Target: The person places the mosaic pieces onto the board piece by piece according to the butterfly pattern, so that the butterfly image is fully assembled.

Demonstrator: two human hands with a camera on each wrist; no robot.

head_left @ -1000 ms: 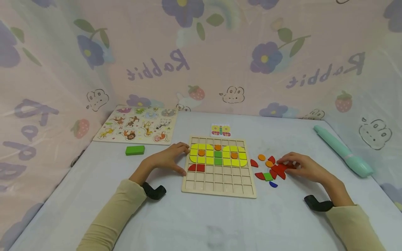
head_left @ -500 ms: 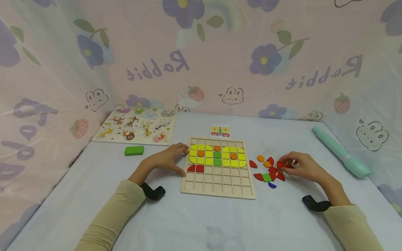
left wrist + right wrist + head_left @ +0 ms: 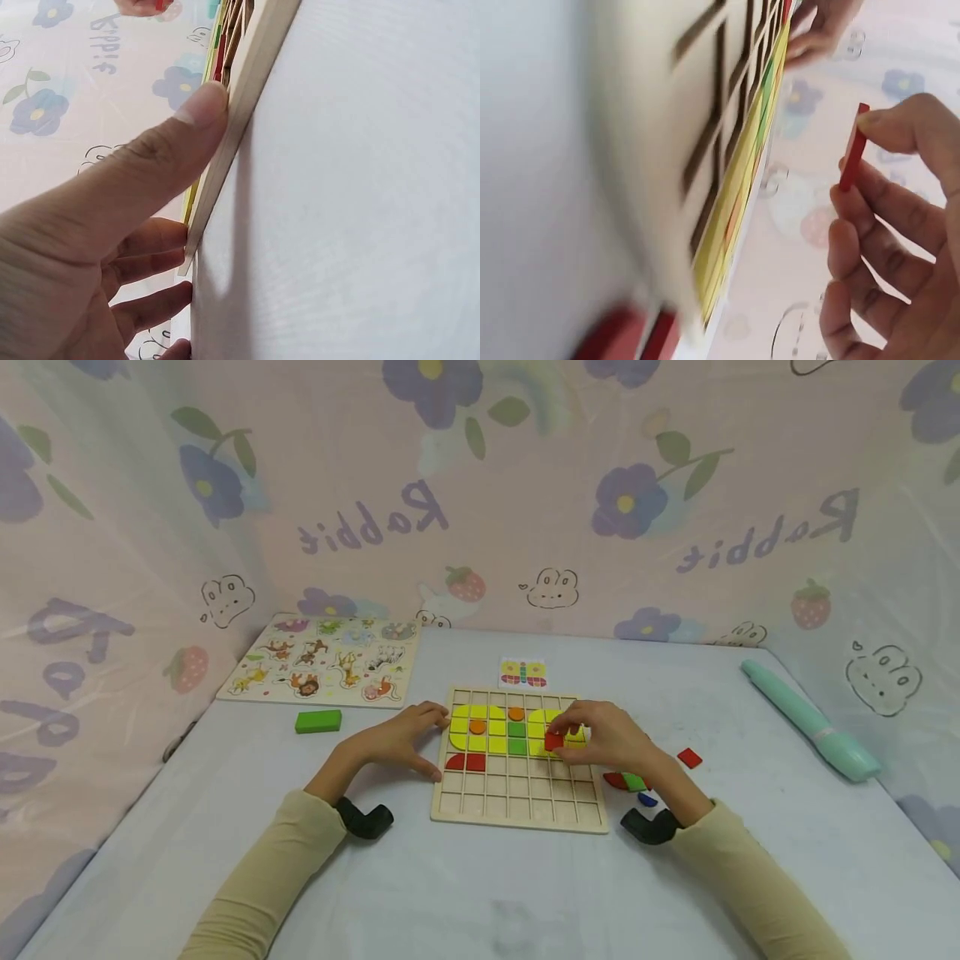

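The right hand [image 3: 606,737] pinches a red tile [image 3: 553,741] between thumb and fingers, above the right part of the board [image 3: 520,797] and apart from it. In the right wrist view the tile is edge-on and steep, its visible length leaning slightly right at the top. The left hand [image 3: 393,743] grasps nothing; its loosely extended fingers and thumb are at the board's left edge.

On the board, yellow pieces [image 3: 497,744] form two rounded patches, with green squares [image 3: 517,745] between them and orange discs [image 3: 477,727] among them; two red pieces [image 3: 476,762] sit in a row below the left patch. Right of the board lie a green tile [image 3: 634,782], a blue half-round [image 3: 647,799] and, farther off, a red square [image 3: 689,757] turned cornerwise.

Just behind the board lies a picture card [image 3: 522,673]. Left of it, a green block [image 3: 318,722] points its long axis sideways, in front of an animal puzzle [image 3: 322,697]. Well right of the board, a teal pen [image 3: 810,722] lies aslant, thick end nearer the person.
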